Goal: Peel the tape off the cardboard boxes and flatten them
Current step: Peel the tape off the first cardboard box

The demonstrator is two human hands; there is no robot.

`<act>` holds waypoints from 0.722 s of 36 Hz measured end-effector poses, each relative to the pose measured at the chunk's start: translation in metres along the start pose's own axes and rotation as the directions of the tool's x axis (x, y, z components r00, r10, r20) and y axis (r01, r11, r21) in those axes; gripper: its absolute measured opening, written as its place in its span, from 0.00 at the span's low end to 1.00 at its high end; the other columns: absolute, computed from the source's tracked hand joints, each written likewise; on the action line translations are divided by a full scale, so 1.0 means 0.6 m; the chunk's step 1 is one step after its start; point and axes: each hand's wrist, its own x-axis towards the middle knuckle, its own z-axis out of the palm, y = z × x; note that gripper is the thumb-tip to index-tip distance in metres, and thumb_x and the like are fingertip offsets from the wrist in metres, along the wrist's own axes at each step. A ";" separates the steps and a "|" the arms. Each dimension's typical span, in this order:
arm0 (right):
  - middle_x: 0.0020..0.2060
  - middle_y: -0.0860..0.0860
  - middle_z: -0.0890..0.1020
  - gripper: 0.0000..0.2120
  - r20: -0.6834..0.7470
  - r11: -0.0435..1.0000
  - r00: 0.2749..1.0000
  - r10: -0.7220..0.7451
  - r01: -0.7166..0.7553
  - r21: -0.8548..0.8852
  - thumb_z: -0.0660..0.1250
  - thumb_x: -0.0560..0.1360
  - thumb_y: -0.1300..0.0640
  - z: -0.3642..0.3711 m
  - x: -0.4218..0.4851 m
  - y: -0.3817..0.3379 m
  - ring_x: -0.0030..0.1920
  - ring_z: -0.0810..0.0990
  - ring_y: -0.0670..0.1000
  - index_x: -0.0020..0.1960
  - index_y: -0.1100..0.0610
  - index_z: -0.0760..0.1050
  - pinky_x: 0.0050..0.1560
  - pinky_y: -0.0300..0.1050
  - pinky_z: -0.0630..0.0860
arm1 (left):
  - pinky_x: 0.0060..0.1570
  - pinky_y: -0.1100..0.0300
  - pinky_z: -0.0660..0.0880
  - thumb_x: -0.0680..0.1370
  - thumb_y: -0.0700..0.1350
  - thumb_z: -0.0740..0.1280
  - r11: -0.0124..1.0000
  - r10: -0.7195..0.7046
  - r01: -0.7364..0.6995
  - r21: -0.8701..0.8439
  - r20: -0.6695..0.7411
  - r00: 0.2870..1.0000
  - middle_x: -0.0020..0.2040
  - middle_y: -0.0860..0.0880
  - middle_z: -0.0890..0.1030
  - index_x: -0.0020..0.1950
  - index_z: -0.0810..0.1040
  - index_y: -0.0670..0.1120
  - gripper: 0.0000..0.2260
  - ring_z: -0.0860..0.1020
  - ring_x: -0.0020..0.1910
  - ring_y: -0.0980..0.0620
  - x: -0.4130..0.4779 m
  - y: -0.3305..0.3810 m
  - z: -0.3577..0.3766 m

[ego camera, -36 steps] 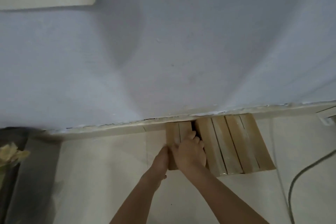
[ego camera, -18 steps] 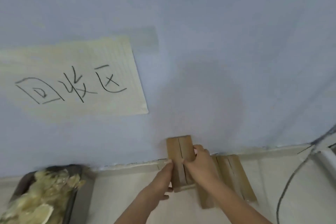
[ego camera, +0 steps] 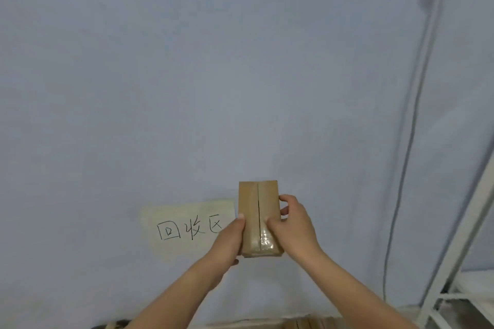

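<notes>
Both hands grip one box in the air before the wall: left hand on its left edge, right hand on its right. Glossy tape covers the box's seam, so peeling and flattening remain.

Pale blue-grey wall across nearly the whole view. At about 7 o'clock, stuck flat on it, a cream paper sign with three handwritten black characters (回收区). From 1 o'clock down to 4 o'clock, hanging against the wall, a thin grey cable, its faint shadow just beside it. At 4 to 5 o'clock, leaning in from the edge, a white metal frame with a crossbar low down. Along the bottom edge near 6 o'clock, a blurred tan strip (too dim to name).
</notes>
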 end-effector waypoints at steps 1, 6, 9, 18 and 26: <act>0.56 0.48 0.75 0.25 -0.008 1.000 1.000 -0.021 0.021 0.001 0.68 0.74 0.55 -0.014 -0.005 -0.027 0.48 0.80 0.46 0.70 0.48 0.67 0.47 0.44 0.77 | 0.61 0.52 0.74 0.84 0.59 0.52 0.999 0.031 -0.031 -0.010 -0.003 1.000 0.49 0.56 0.81 0.51 0.76 0.57 0.15 0.80 0.51 0.53 -0.020 0.023 -0.007; 0.56 0.48 0.77 0.25 -0.052 0.993 0.993 -0.110 0.113 0.043 0.68 0.77 0.53 -0.068 -0.039 -0.141 0.52 0.78 0.48 0.72 0.50 0.69 0.53 0.45 0.76 | 0.46 0.60 0.74 0.83 0.58 0.55 0.964 0.263 -0.264 -0.017 -0.042 0.964 0.50 0.57 0.82 0.58 0.77 0.57 0.13 0.80 0.49 0.58 -0.110 0.105 -0.032; 0.57 0.48 0.79 0.24 -0.096 0.990 0.991 -0.098 0.107 0.089 0.67 0.78 0.50 -0.086 -0.052 -0.187 0.56 0.79 0.51 0.72 0.53 0.70 0.55 0.47 0.77 | 0.45 0.65 0.73 0.76 0.60 0.68 0.909 0.414 -0.409 0.086 -0.060 0.908 0.59 0.56 0.79 0.72 0.66 0.59 0.26 0.78 0.53 0.60 -0.149 0.116 -0.043; 0.51 0.51 0.82 0.25 0.084 0.953 0.996 0.015 -0.039 0.301 0.67 0.78 0.44 -0.103 -0.082 -0.222 0.49 0.83 0.51 0.69 0.55 0.68 0.50 0.48 0.82 | 0.64 0.56 0.72 0.55 0.66 0.78 0.713 0.664 -0.491 0.500 -0.259 0.701 0.68 0.60 0.66 0.75 0.35 0.67 0.64 0.67 0.69 0.56 -0.213 0.099 -0.045; 0.69 0.38 0.60 0.51 0.037 0.874 0.901 -0.432 0.429 -0.229 0.73 0.59 0.29 -0.097 -0.146 -0.234 0.71 0.60 0.45 0.75 0.41 0.55 0.67 0.45 0.66 | 0.65 0.61 0.66 0.63 0.59 0.71 0.654 0.686 -0.395 0.646 -0.286 0.669 0.57 0.60 0.65 0.75 0.52 0.56 0.45 0.65 0.62 0.55 -0.216 0.108 -0.049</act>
